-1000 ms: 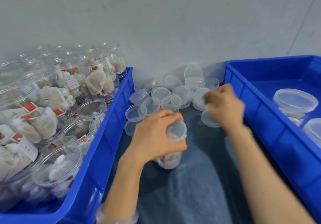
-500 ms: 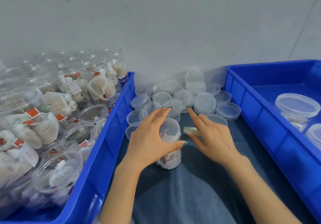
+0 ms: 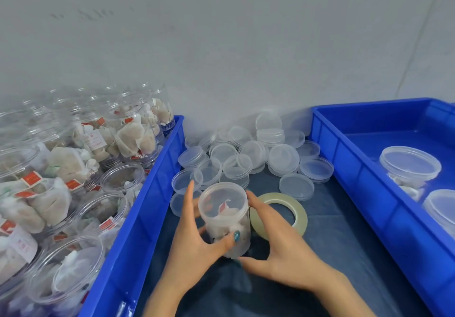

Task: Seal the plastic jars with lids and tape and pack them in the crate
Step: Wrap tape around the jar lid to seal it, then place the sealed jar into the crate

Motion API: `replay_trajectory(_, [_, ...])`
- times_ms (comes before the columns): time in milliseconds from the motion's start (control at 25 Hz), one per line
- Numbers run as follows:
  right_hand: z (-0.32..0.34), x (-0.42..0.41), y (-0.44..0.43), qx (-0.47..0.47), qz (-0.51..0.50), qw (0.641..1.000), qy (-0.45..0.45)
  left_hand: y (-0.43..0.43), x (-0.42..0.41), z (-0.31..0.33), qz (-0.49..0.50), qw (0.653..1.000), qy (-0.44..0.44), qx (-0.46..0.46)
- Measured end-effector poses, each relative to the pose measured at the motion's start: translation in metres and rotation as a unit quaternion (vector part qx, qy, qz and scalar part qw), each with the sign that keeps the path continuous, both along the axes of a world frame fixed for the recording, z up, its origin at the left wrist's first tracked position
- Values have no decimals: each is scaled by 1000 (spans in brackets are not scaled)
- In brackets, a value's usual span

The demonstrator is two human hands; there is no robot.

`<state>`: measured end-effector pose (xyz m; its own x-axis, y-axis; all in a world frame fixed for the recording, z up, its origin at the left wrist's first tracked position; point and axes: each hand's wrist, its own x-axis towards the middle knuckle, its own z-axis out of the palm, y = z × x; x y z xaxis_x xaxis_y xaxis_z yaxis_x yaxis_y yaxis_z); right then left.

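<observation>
Brimming with open filled jars, the left crate edges a dark cloth. The left hand and right hand curl round one lidded jar upright there, loose lids heaped behind. One tape roll lies just beside; bare cloth reaches the right crate, holding two capped jars.

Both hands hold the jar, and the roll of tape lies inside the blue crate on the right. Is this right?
Not quite. In the head view the roll of tape lies on the dark cloth beside the jar, outside the right blue crate.
</observation>
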<state>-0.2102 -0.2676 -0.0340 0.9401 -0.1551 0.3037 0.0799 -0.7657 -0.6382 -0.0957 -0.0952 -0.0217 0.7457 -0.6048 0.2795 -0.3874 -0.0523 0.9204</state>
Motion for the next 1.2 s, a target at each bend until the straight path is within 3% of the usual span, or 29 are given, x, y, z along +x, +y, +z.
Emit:
replay_trajectory(80, [3, 5, 13, 78, -1, 996, -37, -5, -3, -4, 44, 999, -21, -5])
replay_trajectory(160, [9, 5, 15, 88, -42, 992, -74, -12, -10, -1, 58, 996, -60, -2])
replay_trajectory(360, [40, -17, -14, 150, -137, 967, -151, -30, -22, 19, -62, 996, -70, -6])
replay_trajectory(520, [99, -32, -81, 162, -314, 887, -296, -31, -17, 14, -62, 992, -109, 33])
replay_trajectory(600, [130, -29, -129, 129, -421, 841, -315, -31, -16, 5, -60, 993, -93, 42])
replay_trajectory(680, [149, -19, -175, 113, -500, 810, -285, -30, -15, -4, -53, 994, -79, 49])
replay_trajectory(760, [154, -7, -206, 102, -540, 806, -219, -28, -12, -11, -42, 994, -78, 58])
replay_trajectory(920, [129, 0, -242, 17, -542, 839, -34, -23, -7, -17, -9, 994, -78, 77])
replay_trajectory(1040, [104, -5, -264, -56, -536, 834, 119, -21, -5, -18, 5, 993, -83, 83])
replay_trajectory(1200, [86, -3, -292, -54, -500, 827, 251, -21, -5, -18, 17, 991, -97, 87])
